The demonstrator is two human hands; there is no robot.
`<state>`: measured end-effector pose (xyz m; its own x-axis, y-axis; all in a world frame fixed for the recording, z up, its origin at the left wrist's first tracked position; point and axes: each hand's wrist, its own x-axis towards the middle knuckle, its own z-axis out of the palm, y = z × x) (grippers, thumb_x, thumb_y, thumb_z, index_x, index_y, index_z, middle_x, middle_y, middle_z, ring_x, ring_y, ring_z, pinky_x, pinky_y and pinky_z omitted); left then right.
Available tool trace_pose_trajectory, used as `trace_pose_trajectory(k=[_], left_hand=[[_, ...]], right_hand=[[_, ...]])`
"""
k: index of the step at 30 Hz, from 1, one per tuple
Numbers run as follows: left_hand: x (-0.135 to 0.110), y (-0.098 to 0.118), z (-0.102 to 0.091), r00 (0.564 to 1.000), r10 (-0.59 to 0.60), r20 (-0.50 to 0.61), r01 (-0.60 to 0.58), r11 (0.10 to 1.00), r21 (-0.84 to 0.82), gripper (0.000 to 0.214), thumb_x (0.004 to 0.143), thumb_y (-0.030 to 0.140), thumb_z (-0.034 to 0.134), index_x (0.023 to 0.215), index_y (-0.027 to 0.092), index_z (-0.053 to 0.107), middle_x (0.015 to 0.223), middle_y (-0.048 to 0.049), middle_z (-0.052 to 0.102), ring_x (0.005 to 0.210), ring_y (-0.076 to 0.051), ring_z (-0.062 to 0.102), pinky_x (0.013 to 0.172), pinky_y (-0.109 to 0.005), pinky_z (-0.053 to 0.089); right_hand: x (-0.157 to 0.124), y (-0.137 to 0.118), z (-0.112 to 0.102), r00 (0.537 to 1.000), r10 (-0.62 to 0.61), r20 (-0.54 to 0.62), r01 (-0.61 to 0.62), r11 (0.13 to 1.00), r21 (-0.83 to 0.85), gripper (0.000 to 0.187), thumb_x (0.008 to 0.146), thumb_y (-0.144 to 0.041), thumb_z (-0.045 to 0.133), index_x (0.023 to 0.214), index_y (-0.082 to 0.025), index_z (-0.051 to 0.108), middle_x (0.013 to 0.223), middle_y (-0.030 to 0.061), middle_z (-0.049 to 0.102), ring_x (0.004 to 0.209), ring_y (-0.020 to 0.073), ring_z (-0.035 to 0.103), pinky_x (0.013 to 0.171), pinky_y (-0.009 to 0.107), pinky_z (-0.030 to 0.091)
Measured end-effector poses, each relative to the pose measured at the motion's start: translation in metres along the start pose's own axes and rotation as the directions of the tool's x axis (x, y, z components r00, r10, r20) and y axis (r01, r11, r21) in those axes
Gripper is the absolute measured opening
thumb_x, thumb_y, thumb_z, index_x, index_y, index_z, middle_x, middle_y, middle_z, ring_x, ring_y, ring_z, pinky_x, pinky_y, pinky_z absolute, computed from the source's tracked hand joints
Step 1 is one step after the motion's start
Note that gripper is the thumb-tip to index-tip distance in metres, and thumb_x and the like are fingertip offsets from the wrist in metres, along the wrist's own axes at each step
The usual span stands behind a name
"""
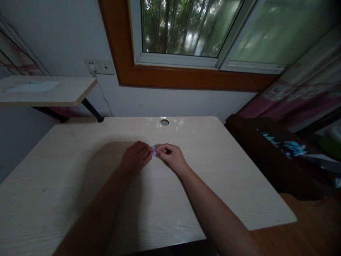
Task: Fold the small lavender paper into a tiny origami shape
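Head camera, and from where I stand the far left shows a raised shelf [71, 96] on black legs, with a white sheet [36, 86] lying on it. Next to it, on the wall, are two sockets [99, 67]; a pale cord [104, 93] runs down from one of them behind the desk [234, 181]. Over the desktop comes the left hand [135, 155], fingers curled, its thumb and fingertips pinching a small pale-blue scrap [153, 153]. That scrap sits between the two hands, around the middle of the desk; it is too small for me to tell what it is made of. Just beyond it is a round hole [164, 122] near the desk's back edge. The right hand [171, 155] grips the scrap's other side between thumb and forefinger. Above is a wood-framed window [181, 32], trees outside. Farther right, dark brown furniture [253, 142] stands beside the desk, near a patterned curtain [306, 81].
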<state>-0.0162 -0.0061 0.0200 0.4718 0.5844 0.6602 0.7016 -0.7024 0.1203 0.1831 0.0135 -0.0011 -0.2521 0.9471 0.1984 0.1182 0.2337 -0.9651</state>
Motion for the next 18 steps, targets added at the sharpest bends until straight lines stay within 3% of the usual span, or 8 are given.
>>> trace_pose_trajectory(k=[6, 14, 18], left_hand=[[-0.004, -0.005, -0.002, 1.0, -0.012, -0.014, 0.011, 1.0, -0.026, 0.006, 0.086, 0.015, 0.061, 0.089, 0.019, 0.064, 0.085, -0.0052, 0.068, 0.081, -0.018, 0.061, 0.078, -0.033, 0.053], [-0.006, -0.012, -0.009, 0.991, -0.064, -0.12, 0.064, 0.998, -0.008, 0.007, 0.085, 0.013, 0.059, 0.086, 0.019, 0.062, 0.084, -0.0055, 0.066, 0.079, -0.018, 0.06, 0.077, -0.033, 0.053], [-0.006, -0.01, -0.007, 0.988, -0.09, -0.125, 0.084, 0.995, -0.05, 0.01, 0.084, 0.016, 0.062, 0.094, 0.02, 0.064, 0.09, -0.0064, 0.067, 0.084, -0.019, 0.061, 0.08, -0.034, 0.054]], right_hand=[[0.0, -0.002, -0.001, 1.0, 0.029, 0.004, -0.03, 0.998, 0.051, 0.021, 0.076, -0.036, 0.073, 0.085, -0.017, 0.075, 0.076, 0.0033, 0.071, 0.062, 0.0129, 0.056, 0.061, 0.025, 0.044], [0.004, -0.002, -0.01, 0.994, 0.067, -0.088, -0.059, 0.995, 0.081, 0.023, 0.074, -0.037, 0.074, 0.085, -0.017, 0.074, 0.07, 0.0013, 0.066, 0.058, 0.0116, 0.051, 0.056, 0.024, 0.04], [0.002, -0.004, -0.008, 0.996, 0.045, -0.075, -0.039, 0.996, 0.08, 0.025, 0.074, -0.039, 0.074, 0.085, -0.017, 0.074, 0.069, 0.0013, 0.065, 0.059, 0.0118, 0.05, 0.056, 0.024, 0.041]])
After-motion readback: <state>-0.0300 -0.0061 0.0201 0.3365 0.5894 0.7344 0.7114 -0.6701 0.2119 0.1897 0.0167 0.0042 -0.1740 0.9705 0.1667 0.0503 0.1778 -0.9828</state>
